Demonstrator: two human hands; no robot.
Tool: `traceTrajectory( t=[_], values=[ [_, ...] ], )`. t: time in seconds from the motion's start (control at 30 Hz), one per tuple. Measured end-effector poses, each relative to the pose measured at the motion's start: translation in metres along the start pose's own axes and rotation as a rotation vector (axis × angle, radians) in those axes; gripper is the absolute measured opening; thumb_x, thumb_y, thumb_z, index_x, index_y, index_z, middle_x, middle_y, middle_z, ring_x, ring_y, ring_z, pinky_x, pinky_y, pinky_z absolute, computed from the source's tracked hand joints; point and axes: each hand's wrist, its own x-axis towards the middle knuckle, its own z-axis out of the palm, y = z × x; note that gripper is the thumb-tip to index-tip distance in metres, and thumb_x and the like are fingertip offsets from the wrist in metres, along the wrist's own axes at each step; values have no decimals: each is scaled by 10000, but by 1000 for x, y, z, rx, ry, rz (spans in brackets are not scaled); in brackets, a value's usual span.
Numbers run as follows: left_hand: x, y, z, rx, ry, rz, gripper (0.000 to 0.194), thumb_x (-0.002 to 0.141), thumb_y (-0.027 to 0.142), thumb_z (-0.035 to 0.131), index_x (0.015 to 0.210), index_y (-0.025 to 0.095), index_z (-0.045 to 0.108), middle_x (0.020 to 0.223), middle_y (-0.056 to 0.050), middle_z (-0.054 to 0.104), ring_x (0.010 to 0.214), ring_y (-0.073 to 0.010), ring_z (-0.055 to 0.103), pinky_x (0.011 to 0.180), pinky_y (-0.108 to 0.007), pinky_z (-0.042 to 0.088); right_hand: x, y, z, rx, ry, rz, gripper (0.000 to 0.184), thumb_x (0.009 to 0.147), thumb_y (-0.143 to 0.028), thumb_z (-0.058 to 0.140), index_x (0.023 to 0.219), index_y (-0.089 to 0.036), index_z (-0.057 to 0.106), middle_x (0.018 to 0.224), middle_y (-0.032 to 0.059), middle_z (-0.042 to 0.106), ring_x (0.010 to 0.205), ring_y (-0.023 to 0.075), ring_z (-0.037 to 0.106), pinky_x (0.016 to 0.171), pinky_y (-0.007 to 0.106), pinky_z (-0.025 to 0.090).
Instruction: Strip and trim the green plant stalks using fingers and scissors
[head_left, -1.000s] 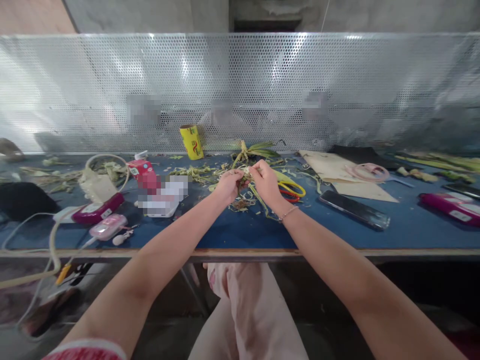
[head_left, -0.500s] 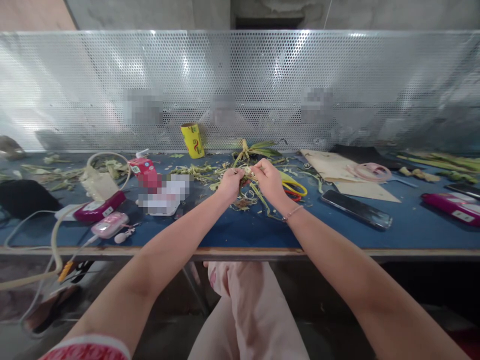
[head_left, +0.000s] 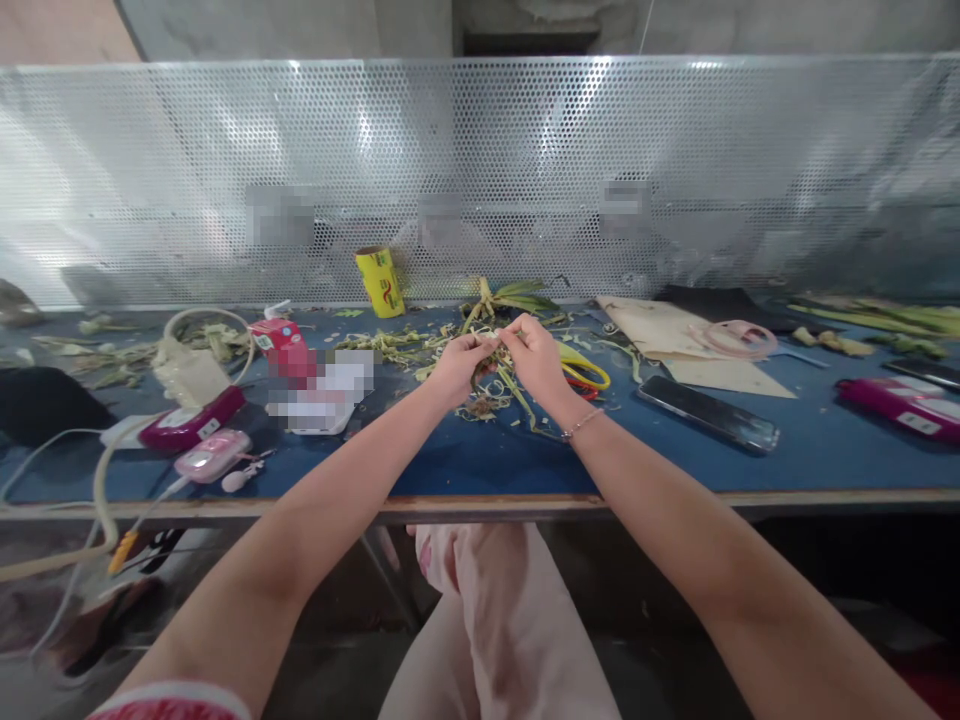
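Over the middle of the table, my left hand (head_left: 459,368) and my right hand (head_left: 534,358) meet fingertip to fingertip, both closed in a pinch. Between them shows a small pale plant piece (head_left: 492,335), mostly covered by the fingers, so its exact kind cannot be made out. Under and around the hands lie curled peelings (head_left: 491,392) and dry plant scraps. Just behind them is a cut plant stalk (head_left: 484,296) with long green leaves. Yellow bands (head_left: 589,368) lie close to the right of my right hand.
A yellow cardboard tube (head_left: 379,284) stands at the back before a perforated metal screen (head_left: 495,130). To the right are a phone (head_left: 707,415), brown card (head_left: 652,335) and a purple device (head_left: 896,408). Leftward sit a red carton (head_left: 285,345), a white tray (head_left: 337,400) and cables.
My fingertips have come closer together over the plant piece, which shows less now. The whole view has shifted slightly, so the table's things sit a little further left.
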Motion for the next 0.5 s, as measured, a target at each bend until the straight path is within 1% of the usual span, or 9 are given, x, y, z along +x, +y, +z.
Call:
traceTrajectory(
  t=[0.2,0.37,0.5],
  values=[
    [1,0,-1,17,-23,67,239,675,160,663,561,133,455,498,56,428,428,-20,388,456,-170,334,-1,-3,0,23,-6,24,210,802,-303,495,636,-210,405,458,-67,296,423,75,253,453,247,196],
    [2,-2,-3,21,-31,89,186,662,155,664,606,138,488,553,42,488,505,-46,473,531,-193,401,1,-1,-1,86,-20,53,215,803,-357,500,668,-219,405,458,-67,317,417,79,276,442,243,208],
    [1,1,-6,54,-7,91,138,688,146,625,626,141,502,531,47,466,478,-44,452,532,-199,405,4,6,-3,128,-25,49,241,795,-400,513,674,-221,407,480,-65,313,424,78,284,446,245,221]
  ],
)
